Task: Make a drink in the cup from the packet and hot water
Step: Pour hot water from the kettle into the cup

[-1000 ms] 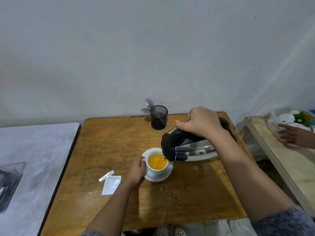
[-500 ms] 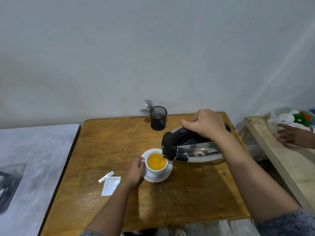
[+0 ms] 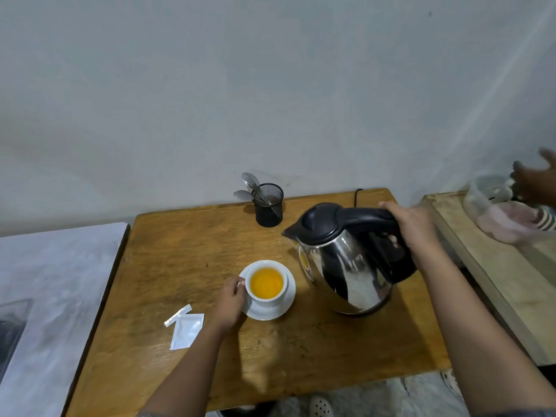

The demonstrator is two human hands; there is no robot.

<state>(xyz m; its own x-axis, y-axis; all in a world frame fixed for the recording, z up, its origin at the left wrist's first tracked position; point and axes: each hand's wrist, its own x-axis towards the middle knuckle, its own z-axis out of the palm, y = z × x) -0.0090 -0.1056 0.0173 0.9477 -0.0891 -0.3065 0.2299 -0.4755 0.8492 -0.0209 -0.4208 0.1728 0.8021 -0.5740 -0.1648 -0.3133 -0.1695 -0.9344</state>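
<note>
A white cup point(image 3: 266, 285) sits on its white saucer point(image 3: 268, 308) near the middle of the wooden table point(image 3: 186, 254), filled nearly to the brim with orange drink. The person's left hand point(image 3: 229, 302) rests at the cup's left side — fingers curled in against the handle and wall, holding it steady. The right hand point(image 3: 412, 227) is wrapped tight around the black handle of a steel electric kettle point(image 3: 349, 260), which stands close to upright just to the right of the saucer, its spout pointing left toward the cup; whether its base touches the table I cannot tell. The torn white packet point(image 3: 186, 330) lies flat on the wood to the left of the left wrist, with its torn-off strip point(image 3: 178, 315) just beside it. At the back edge a black mesh holder point(image 3: 268, 204) holds a few metal spoons point(image 3: 251, 183). Off to the right, on a paler table point(image 3: 493, 284), another person's hand point(image 3: 535, 182) hovers by a clear container point(image 3: 487, 197).
</note>
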